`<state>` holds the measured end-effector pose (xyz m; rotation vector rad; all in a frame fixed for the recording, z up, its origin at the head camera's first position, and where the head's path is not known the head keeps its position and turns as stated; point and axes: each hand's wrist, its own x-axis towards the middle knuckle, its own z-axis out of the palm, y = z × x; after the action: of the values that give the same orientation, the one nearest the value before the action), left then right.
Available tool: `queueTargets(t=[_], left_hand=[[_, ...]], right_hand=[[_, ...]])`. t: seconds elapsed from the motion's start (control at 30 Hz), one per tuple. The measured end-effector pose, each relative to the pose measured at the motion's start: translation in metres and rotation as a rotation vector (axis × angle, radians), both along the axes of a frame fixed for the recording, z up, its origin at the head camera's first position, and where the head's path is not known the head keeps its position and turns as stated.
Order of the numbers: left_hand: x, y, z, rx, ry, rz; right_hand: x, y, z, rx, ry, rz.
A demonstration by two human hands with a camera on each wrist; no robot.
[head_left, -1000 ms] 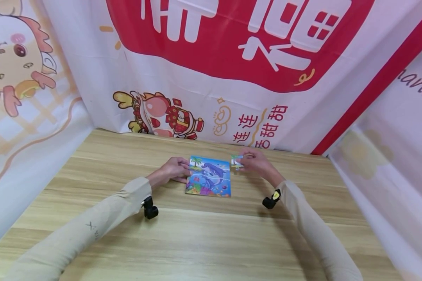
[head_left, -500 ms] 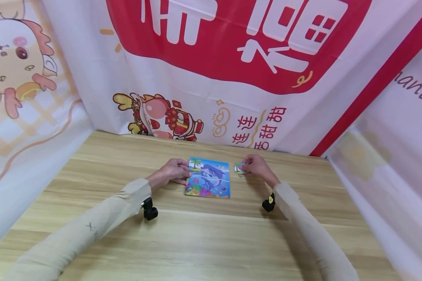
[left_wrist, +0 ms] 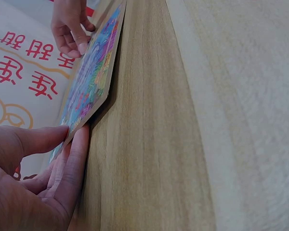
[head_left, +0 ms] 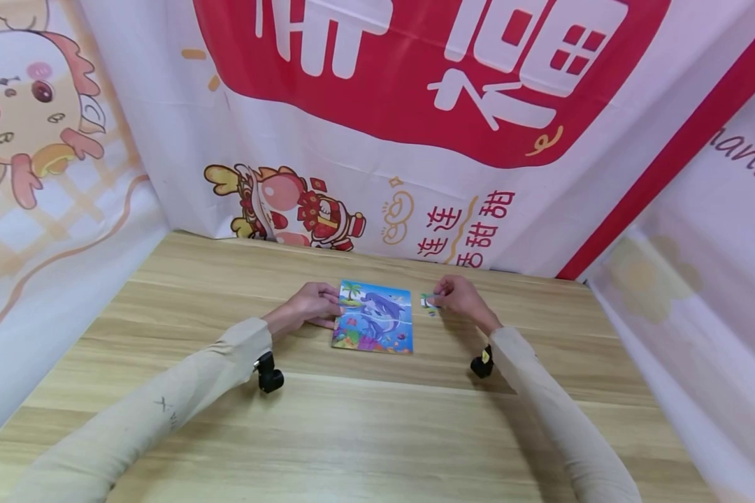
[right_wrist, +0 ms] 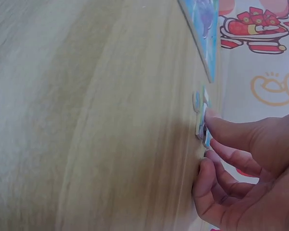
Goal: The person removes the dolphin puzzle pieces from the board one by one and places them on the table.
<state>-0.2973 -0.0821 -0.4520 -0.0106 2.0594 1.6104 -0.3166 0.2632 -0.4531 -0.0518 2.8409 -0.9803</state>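
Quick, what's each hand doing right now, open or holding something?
Left hand: closed, pinching the edge of the dolphin picture.
Right hand: closed, holding a small puzzle piece.

One left hand [head_left: 308, 304] and one right hand [head_left: 462, 297] are counted, along with two beige sleeves [head_left: 182, 391] and two black wrist devices [head_left: 268, 376]. One dolphin picture board [head_left: 372, 318] is seen, and at least one small puzzle piece [head_left: 426, 300] is shown at the right hand, though the exact number cannot be told. One wooden table [head_left: 377, 433] and three printed cloth walls [head_left: 377, 133] are also counted.
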Motion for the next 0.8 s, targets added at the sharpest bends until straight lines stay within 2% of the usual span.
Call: queueTargets(t=[0.23,0.37,0.47,0.57,0.8], left_hand=[[0.0,0.004,0.002,-0.008,-0.003,-0.012],[0.0,0.005,0.003,-0.003,0.008,-0.02],[0.0,0.005,0.002,0.0,0.012,-0.024],[0.0,0.004,0.001,-0.005,0.015,-0.022],[0.001,0.001,0.001,-0.013,0.011,-0.009]], right_hand=[[0.004,0.004,0.014,-0.05,0.014,-0.012],[0.004,0.007,0.023,-0.149,0.023,-0.003],[0.003,0.006,0.026,-0.259,0.008,0.025],[0.002,0.002,0.027,-0.324,-0.009,0.063],[0.004,-0.017,0.03,-0.365,-0.005,0.162]])
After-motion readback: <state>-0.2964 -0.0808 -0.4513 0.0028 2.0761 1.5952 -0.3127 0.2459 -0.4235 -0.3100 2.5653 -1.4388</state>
